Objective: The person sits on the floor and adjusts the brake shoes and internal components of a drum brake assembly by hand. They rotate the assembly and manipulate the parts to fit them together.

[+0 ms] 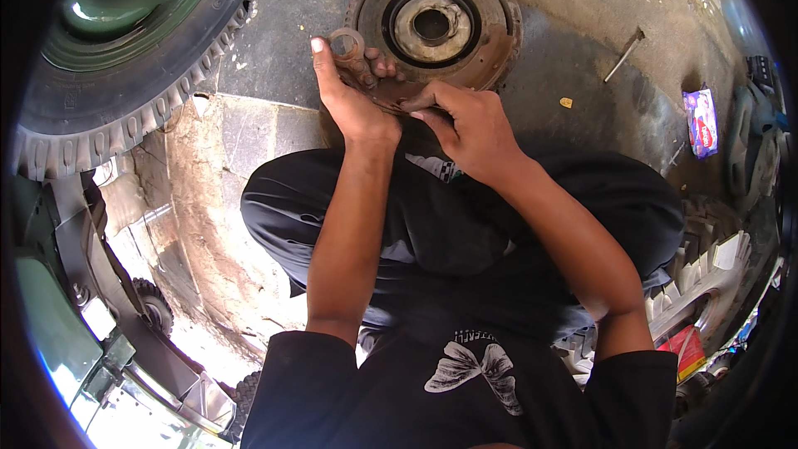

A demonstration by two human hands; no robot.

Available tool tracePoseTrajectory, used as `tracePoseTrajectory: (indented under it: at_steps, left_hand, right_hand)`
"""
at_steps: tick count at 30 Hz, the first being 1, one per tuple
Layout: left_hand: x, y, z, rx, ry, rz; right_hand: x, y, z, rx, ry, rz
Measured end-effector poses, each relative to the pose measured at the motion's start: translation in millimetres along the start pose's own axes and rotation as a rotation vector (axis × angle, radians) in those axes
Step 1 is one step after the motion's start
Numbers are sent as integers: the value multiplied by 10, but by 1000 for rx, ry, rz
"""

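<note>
My left hand (356, 108) is wrapped round a rusty metal piece (359, 73) with a ring end (346, 40) standing up beside my raised thumb; its fingertips show past the piece. My right hand (470, 125) pinches at the lower right part of that piece, its fingertips partly overlapping it, so the exact grip is hard to see. Just beyond both hands lies a large round rusty metal disc (490, 25) with a dark ring and a worn hub around a centre hole.
A green wheel with a big tyre (127, 140) is at upper left, green machine parts (51, 308) below it. On the floor to the right are a thin rod (623, 58), a purple packet (701, 122) and clutter. A tyre (696, 283) sits by my right knee.
</note>
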State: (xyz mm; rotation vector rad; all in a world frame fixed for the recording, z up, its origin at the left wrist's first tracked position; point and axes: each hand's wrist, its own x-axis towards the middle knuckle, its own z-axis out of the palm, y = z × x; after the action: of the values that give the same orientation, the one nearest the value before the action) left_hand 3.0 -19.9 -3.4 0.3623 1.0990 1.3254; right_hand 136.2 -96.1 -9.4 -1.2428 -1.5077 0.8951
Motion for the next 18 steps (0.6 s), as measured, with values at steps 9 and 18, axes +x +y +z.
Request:
tracePoseTrajectory:
  at_steps: [9, 18]
  left_hand:
    - [-19, -30, -13, -6, -51, 0]
    - [4, -24, 8, 12, -34, 15]
  right_hand:
    - [-13, -22, 27, -44, 19, -2]
    - [-56, 14, 73, -52, 37, 11]
